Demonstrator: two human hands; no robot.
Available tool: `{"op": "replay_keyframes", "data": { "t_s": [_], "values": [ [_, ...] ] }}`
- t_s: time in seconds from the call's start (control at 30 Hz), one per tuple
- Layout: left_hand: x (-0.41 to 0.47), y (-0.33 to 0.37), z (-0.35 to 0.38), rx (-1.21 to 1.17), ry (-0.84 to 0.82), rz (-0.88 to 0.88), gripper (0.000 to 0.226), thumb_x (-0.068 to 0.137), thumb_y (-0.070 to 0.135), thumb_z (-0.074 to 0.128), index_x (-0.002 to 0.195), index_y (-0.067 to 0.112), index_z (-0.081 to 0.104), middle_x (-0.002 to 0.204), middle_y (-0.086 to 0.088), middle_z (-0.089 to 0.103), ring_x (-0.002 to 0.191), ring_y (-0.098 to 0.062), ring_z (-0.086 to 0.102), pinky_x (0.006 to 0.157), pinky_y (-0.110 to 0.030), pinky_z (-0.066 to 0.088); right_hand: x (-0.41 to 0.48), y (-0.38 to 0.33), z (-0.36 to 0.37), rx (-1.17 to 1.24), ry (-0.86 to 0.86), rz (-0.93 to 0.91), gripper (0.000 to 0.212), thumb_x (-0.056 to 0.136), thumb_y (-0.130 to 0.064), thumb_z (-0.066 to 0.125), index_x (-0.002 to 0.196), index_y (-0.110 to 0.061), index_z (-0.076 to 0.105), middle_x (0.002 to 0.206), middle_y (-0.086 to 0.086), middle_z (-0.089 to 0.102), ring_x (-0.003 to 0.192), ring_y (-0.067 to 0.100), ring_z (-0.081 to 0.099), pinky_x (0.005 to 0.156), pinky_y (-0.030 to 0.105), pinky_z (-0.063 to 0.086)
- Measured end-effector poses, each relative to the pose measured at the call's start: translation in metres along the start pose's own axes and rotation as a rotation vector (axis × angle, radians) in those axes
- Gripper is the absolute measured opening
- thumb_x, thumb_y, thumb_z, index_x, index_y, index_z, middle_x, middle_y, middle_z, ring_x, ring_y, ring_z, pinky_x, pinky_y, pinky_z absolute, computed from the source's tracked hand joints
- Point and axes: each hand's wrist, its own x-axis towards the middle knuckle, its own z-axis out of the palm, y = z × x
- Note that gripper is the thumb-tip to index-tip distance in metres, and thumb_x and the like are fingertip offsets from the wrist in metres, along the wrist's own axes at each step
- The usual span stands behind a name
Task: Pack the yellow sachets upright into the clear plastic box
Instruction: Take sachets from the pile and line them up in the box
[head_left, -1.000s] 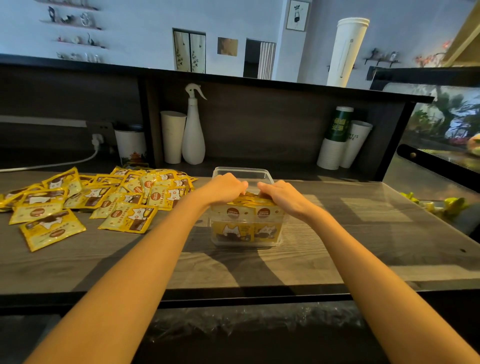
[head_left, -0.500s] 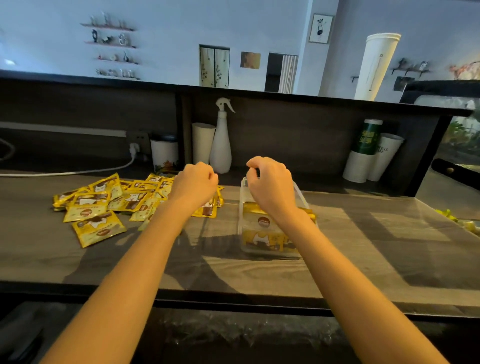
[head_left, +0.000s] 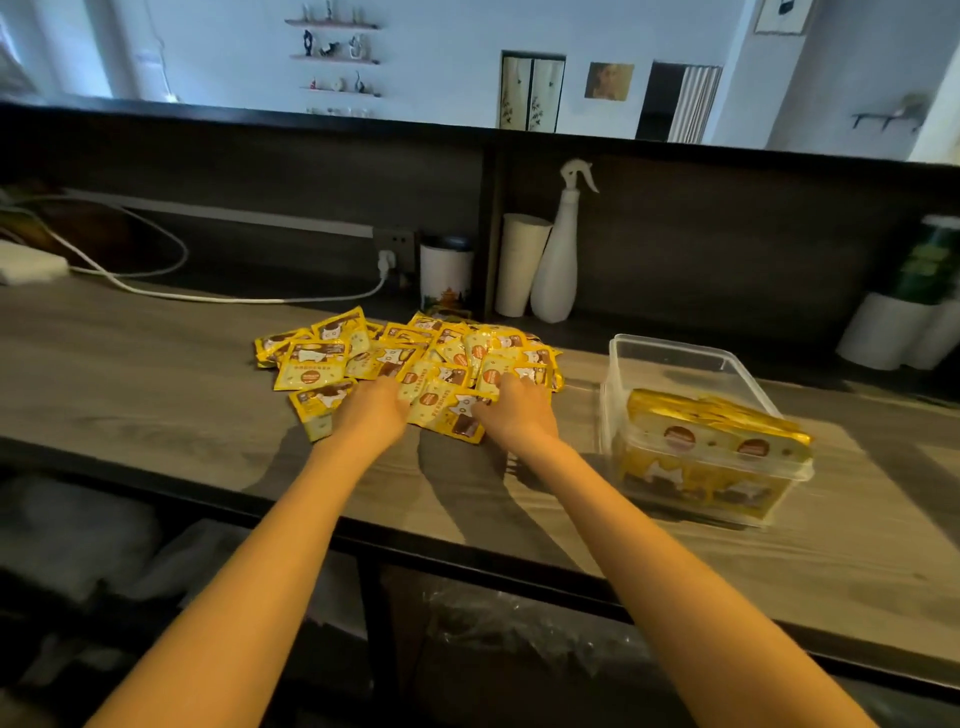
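Observation:
Several loose yellow sachets (head_left: 410, 358) lie in a flat pile on the grey wooden counter (head_left: 156, 374). My left hand (head_left: 374, 413) rests on the pile's near left side, fingertips touching a sachet. My right hand (head_left: 519, 410) rests on the pile's near right side, its fingers laid over another sachet. Neither hand has lifted anything. To the right, apart from both hands, stands the clear plastic box (head_left: 675, 349). A row of packed sachets (head_left: 717, 441) stands upright in its near half, and its far half looks bare.
Behind the pile stand a white spray bottle (head_left: 558, 270), a stack of paper cups (head_left: 519, 265) and a lidded white cup (head_left: 447, 275). A white cable (head_left: 156, 293) runs along the back left. More cup stacks (head_left: 893, 332) sit at far right. The counter's front edge (head_left: 467, 556) is dark.
Both hands left the box and moved left onto the loose pile. The view swung left, so the box now sits at the right.

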Motion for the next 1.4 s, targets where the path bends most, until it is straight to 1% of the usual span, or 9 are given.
{"op": "replay_keyframes", "data": {
  "t_s": [0.27,0.4,0.57,0.7,0.8,0.9,1.03,1.17,1.4],
  "values": [
    [0.000,0.004,0.015,-0.045,-0.126,0.069,0.029,0.099,0.016,0.032,0.100,0.002,0.057,0.110,-0.022,0.058,0.101,-0.037,0.055,0.084,-0.043,0.045,0.019,-0.005,0.011,-0.120,-0.052,-0.049,0.058,0.080,-0.035,0.070,0.126,-0.007,0.048,0.133,0.011,0.051,0.129,0.033,0.035,0.100,0.041,0.038],
    [-0.011,0.003,0.011,-0.147,-0.130,0.109,0.033,0.099,0.013,0.034,0.122,0.008,0.057,0.125,-0.014,0.055,0.105,-0.030,0.052,0.088,-0.039,0.045,0.023,-0.009,0.005,-0.043,-0.152,0.066,0.061,0.074,-0.035,0.075,0.122,-0.007,0.051,0.120,0.009,0.057,0.115,0.027,0.050,0.089,0.035,0.046],
    [-0.016,-0.003,0.008,-0.249,-0.015,0.175,0.038,0.098,0.005,0.036,0.133,0.007,0.049,0.147,-0.010,0.037,0.137,-0.026,0.032,0.110,-0.034,0.029,0.023,-0.007,-0.003,0.127,-0.182,0.149,0.026,0.083,-0.018,0.067,0.105,-0.004,0.059,0.098,0.009,0.058,0.093,0.022,0.055,0.074,0.031,0.044],
    [-0.008,-0.015,0.011,-0.018,-0.020,0.028,0.046,0.098,0.007,0.035,0.143,0.015,0.035,0.156,-0.012,0.016,0.144,-0.030,0.011,0.116,-0.041,0.018,0.022,-0.002,-0.009,0.257,-0.106,0.185,0.012,0.082,-0.011,0.067,0.091,-0.004,0.062,0.104,0.014,0.065,0.102,0.027,0.062,0.087,0.037,0.053],
    [-0.005,-0.015,0.010,0.166,-0.146,-0.043,0.038,0.099,0.019,0.032,0.135,0.012,0.042,0.144,-0.017,0.035,0.133,-0.035,0.031,0.108,-0.043,0.031,0.014,0.003,-0.014,0.319,-0.055,0.177,0.020,0.083,-0.009,0.065,0.070,-0.011,0.050,0.096,0.011,0.061,0.095,0.024,0.059,0.083,0.036,0.050],
    [-0.011,-0.006,0.005,0.157,-0.131,-0.057,0.032,0.099,0.022,0.034,0.119,0.007,0.054,0.126,-0.016,0.054,0.116,-0.033,0.049,0.093,-0.040,0.042,0.009,0.011,-0.016,0.390,-0.008,0.208,0.020,0.082,-0.007,0.065,0.097,-0.009,0.053,0.102,0.007,0.055,0.098,0.021,0.054,0.086,0.038,0.049],
    [-0.017,0.003,0.002,0.200,-0.155,0.063,0.044,0.096,0.028,0.044,0.134,0.007,0.040,0.141,-0.017,0.039,0.132,-0.033,0.032,0.103,-0.041,0.035,0.004,0.019,-0.017,0.355,-0.103,0.295,0.059,0.079,-0.004,0.066,0.131,-0.007,0.038,0.122,0.012,0.053,0.114,0.027,0.053,0.092,0.037,0.049],
    [-0.018,0.013,0.002,0.022,-0.393,0.212,0.067,0.091,0.034,0.054,0.148,0.020,0.021,0.155,-0.006,0.023,0.141,-0.026,0.024,0.111,-0.037,0.029,0.001,0.020,-0.026,0.354,-0.115,0.314,0.035,0.079,-0.004,0.063,0.113,-0.001,0.056,0.103,0.012,0.056,0.099,0.025,0.056,0.085,0.034,0.050],
    [-0.020,0.025,0.002,0.003,-0.391,0.250,0.065,0.080,0.027,0.070,0.136,0.021,0.039,0.140,-0.004,0.042,0.127,-0.025,0.043,0.103,-0.039,0.040,0.002,0.024,-0.024,0.379,-0.070,0.300,0.022,0.084,-0.020,0.063,0.100,-0.005,0.058,0.108,0.010,0.064,0.098,0.023,0.065,0.083,0.032,0.055]
  ]
}}
